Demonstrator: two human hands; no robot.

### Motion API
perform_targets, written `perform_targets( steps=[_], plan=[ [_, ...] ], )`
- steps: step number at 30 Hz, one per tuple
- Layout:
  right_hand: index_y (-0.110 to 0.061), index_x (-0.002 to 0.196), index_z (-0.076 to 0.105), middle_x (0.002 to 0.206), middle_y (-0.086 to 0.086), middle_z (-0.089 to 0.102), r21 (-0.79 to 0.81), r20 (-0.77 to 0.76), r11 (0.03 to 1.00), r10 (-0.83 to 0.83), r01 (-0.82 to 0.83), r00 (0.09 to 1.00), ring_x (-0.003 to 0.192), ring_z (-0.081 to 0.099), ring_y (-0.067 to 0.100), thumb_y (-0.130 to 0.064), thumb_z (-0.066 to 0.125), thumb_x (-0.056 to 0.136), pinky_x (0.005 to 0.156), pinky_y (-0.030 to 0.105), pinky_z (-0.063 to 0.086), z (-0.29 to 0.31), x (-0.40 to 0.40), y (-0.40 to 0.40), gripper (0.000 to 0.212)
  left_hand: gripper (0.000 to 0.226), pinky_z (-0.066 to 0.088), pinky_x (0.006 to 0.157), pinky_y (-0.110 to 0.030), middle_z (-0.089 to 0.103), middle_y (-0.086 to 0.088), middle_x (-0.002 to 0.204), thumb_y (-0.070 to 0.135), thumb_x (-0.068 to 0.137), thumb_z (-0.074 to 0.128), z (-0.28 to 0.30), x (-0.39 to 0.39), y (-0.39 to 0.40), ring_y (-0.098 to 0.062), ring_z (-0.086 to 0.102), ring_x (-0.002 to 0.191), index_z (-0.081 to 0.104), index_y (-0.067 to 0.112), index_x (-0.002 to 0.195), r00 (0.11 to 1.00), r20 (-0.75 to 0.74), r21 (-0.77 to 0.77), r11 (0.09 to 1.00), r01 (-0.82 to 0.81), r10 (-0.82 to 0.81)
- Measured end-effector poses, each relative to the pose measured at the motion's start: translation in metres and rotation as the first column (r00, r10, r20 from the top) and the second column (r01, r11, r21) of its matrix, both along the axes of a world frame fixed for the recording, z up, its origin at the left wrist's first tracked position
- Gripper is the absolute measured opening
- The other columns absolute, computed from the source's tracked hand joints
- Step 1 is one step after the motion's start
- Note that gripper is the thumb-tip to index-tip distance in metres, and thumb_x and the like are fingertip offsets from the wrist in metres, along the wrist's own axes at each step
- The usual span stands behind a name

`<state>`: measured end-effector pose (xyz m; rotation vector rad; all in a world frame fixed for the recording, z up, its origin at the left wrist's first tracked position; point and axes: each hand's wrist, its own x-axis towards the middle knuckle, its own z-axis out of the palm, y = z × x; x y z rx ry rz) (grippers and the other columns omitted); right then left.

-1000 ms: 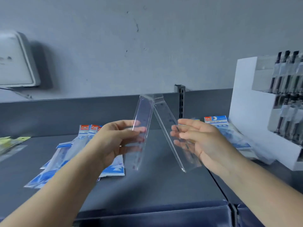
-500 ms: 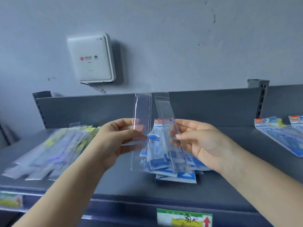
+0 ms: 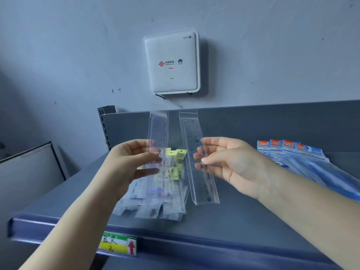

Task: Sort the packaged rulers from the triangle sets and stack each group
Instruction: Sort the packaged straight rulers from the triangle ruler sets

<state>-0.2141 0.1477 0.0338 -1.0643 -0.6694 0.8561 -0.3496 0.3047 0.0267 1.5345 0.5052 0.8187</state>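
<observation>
left hand (image 3: 134,162) fingers pinch ruler pack (image 3: 157,133) | right hand (image 3: 229,162) likewise | white box (image 3: 172,63) behind

Clear sleeved rulers (image 3: 158,133), yellow-tagged pile (image 3: 176,160), blue-and-orange triangle sets (image 3: 303,158), grey shelf (image 3: 243,217), white wall box (image 3: 172,63).

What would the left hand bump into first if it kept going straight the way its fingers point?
Probably the other clear ruler pack held by the right hand; the left hand points rightward toward it, though depth is unclear.
</observation>
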Motion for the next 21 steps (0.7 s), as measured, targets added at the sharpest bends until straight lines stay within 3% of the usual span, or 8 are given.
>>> perform_targets(
  steps=[2,3,6,11,13,16,19,21],
  plan=[
    [-0.001,0.105,0.055,0.085,0.011,0.057,-0.009,0.027,1.0,-0.022,0.022,0.999,0.073,0.064,0.019,0.026,0.046,0.08,0.065,0.03,0.059,0.001,-0.009,0.017,0.038,0.028,0.058,0.06,-0.03,0.07,-0.002,0.078,-0.009,0.077,0.067,-0.005,-0.002,0.019,-0.014,0.068,0.066,0.063,0.005,0.102,0.99,-0.065,0.155,0.981,-0.113,0.124],
    [-0.002,0.106,0.055,0.086,0.011,0.057,-0.008,0.047,0.999,-0.037,0.037,0.998,0.073,0.064,0.018,0.025,0.047,0.08,0.066,0.03,0.059,0.002,-0.013,0.024,0.039,0.033,0.057,0.07,-0.032,0.068,-0.001,0.086,-0.005,0.077,0.069,-0.01,-0.002,0.029,-0.015,0.066,0.074,0.061,0.006,0.108,0.962,-0.124,0.341,0.921,-0.19,0.244],
    [-0.002,0.115,0.051,0.09,0.008,0.058,0.014,0.132,0.995,-0.095,0.094,0.987,0.079,0.065,0.016,0.021,0.052,0.08,0.072,0.028,0.058,0.008,-0.022,0.05,0.043,0.043,0.04,0.086,-0.024,0.059,0.0,0.117,0.009,0.08,0.07,-0.019,-0.004,0.052,-0.017,0.056,0.103,0.056,0.012,0.121,0.836,-0.189,0.77,0.606,-0.199,0.515],
    [-0.012,0.142,0.025,0.135,0.009,0.042,-0.295,0.557,0.927,-0.028,0.23,0.83,0.117,0.051,0.025,-0.011,0.068,0.081,0.102,0.039,0.043,0.008,-0.014,0.075,0.074,0.036,0.041,0.087,-0.034,0.057,-0.002,0.125,0.02,0.089,0.058,-0.01,-0.005,0.064,-0.023,0.052,0.114,0.055,0.015,0.124,0.77,-0.149,0.892,0.42,-0.165,0.62],
    [-0.017,0.143,0.025,0.14,0.004,0.038,-0.335,0.758,0.886,0.051,0.321,0.651,0.118,0.05,0.021,-0.018,0.063,0.085,0.098,0.032,0.042,0.009,-0.006,0.067,0.069,0.036,0.042,0.088,-0.036,0.058,-0.002,0.125,0.025,0.09,0.056,-0.006,-0.002,0.061,-0.025,0.052,0.115,0.055,0.016,0.125,0.745,-0.156,0.929,0.353,-0.113,0.649],
    [-0.023,0.138,0.034,0.144,-0.007,0.034,-0.234,0.959,0.864,0.128,0.447,0.255,0.12,0.046,0.012,-0.027,0.055,0.09,0.092,0.024,0.038,0.013,0.006,0.037,0.053,0.041,0.04,0.091,-0.036,0.056,0.0,0.128,0.031,0.091,0.052,-0.002,0.009,0.047,-0.026,0.05,0.117,0.05,0.019,0.129,0.72,-0.199,0.964,0.265,0.022,0.665],
    [-0.026,0.135,0.035,0.139,-0.011,0.036,-0.099,0.968,0.794,0.217,0.6,-0.127,0.125,0.037,0.014,-0.035,0.045,0.094,0.094,0.033,0.041,0.016,0.018,0.001,0.044,0.042,0.037,0.093,-0.032,0.053,0.004,0.128,0.039,0.093,0.045,0.001,0.03,0.02,-0.022,0.048,0.117,0.045,0.022,0.131,0.715,-0.216,0.976,0.15,0.155,0.665],
    [-0.025,0.133,0.035,0.136,-0.011,0.037,-0.01,0.922,0.747,0.264,0.665,-0.283,0.128,0.032,0.014,-0.038,0.04,0.095,0.092,0.032,0.041,0.014,0.028,-0.023,0.041,0.039,0.039,0.088,-0.033,0.057,0.003,0.12,0.042,0.093,0.042,0.002,0.048,0.0,-0.023,0.052,0.111,0.05,0.02,0.124,0.724,-0.219,0.974,0.102,0.203,0.655]
  ],
)
